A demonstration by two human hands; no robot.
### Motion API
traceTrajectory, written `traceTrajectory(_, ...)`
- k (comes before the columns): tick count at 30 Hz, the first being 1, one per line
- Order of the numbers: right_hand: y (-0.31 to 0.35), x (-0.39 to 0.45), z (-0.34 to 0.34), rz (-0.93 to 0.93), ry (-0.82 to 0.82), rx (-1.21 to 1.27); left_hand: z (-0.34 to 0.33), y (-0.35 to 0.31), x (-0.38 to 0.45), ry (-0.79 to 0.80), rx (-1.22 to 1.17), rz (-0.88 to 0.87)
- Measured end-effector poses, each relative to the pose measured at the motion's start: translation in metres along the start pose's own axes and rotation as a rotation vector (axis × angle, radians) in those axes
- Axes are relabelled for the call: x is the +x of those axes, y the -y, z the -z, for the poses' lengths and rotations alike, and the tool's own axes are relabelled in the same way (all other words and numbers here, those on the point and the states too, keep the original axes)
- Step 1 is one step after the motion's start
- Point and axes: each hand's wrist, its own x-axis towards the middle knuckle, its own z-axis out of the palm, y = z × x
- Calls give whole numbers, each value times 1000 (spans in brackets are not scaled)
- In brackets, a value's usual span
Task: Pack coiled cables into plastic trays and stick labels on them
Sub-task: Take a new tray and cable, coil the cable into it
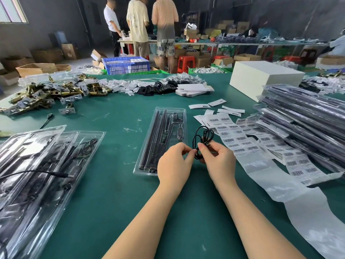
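Your left hand (174,159) and right hand (217,157) meet above the green table (115,184), fingers curled, both pinching a thin black cable (202,136) whose loops stand up between and above your fingertips. The cable hangs just right of an open clear tray (164,139) holding black rods. Barcode labels (240,137) on a long backing strip lie to your right, beside a stack of packed trays (306,128). More trays (37,165) lie at your left.
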Motion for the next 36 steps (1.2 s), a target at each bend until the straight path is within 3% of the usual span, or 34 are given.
traceTrajectory(7,2,-1,-3,37,42,4,1,1,0,-28,-56,1)
traceTrajectory(16,0,0,-3,14,-24,63,1,1,-2,2,16,-45)
traceTrajectory(24,0,-1,-6,-45,-14,111,0,2,-3,-3,171,-268)
traceTrajectory(32,-5,1,-6,-69,29,4,0,3,-2,1,219,-318)
traceTrajectory(36,-4,3,-6,-207,95,235,0,4,-1,15,203,-310)
